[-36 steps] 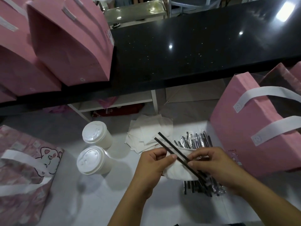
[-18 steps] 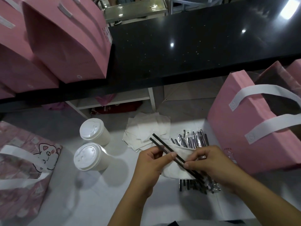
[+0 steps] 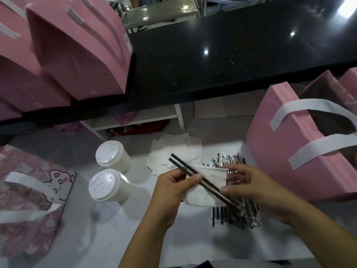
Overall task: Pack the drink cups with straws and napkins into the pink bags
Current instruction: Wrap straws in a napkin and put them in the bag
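Observation:
My left hand (image 3: 173,188) pinches two black straws (image 3: 183,167) against a white napkin (image 3: 202,196), thumb on top. My right hand (image 3: 249,186) holds the same napkin and straws from the right, thumb at the lower part of the straws. Beneath the hands lies a heap of wrapped straws (image 3: 231,161), and loose napkins (image 3: 177,147) are spread just beyond. Two white lidded cups (image 3: 112,155) (image 3: 108,187) stand upright to the left. An open pink bag (image 3: 293,151) with white handles stands at the right.
A pink cat-print bag (image 3: 29,200) lies at the left on the white table (image 3: 96,238). Two more pink bags (image 3: 81,51) stand on the black counter (image 3: 212,55) beyond, which overhangs the table's far side.
Both hands keep the same hold on the napkin and straws. The view has shifted slightly; nothing else has moved.

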The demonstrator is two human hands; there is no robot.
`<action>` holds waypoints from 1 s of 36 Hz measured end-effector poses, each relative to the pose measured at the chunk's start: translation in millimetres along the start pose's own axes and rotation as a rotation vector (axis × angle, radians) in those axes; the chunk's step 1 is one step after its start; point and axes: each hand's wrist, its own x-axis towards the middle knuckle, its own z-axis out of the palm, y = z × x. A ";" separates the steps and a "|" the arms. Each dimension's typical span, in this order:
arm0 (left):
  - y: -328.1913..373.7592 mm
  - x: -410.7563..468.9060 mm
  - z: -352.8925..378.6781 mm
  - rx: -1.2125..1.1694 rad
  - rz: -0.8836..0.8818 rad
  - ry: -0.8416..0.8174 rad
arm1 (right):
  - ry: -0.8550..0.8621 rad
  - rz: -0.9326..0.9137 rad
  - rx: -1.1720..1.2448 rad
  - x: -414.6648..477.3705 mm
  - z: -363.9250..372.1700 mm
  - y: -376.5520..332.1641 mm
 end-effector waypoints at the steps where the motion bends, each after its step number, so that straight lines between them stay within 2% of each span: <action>1: 0.7 0.1 0.1 -0.008 -0.001 0.004 | -0.005 0.008 -0.016 0.3 -1.5 0.8; 6: 1.9 -0.3 3.3 -0.018 -0.015 -0.004 | -0.095 0.007 -0.029 -2.4 1.6 0.3; 19: 5.7 0.3 12.6 -0.162 -0.067 -0.002 | 0.112 -0.138 -0.026 -2.4 10.0 -6.1; 25: 4.9 1.4 8.7 -0.562 -0.172 -0.188 | 0.097 -0.186 0.129 -3.0 12.6 -11.8; 30: -2.7 -1.0 15.6 -0.388 -0.147 -0.190 | 0.080 -0.174 0.095 -4.3 13.1 -12.0; 36: -1.5 -7.1 23.5 -0.121 -0.064 -0.072 | 0.051 -0.137 0.059 -6.2 16.2 -12.3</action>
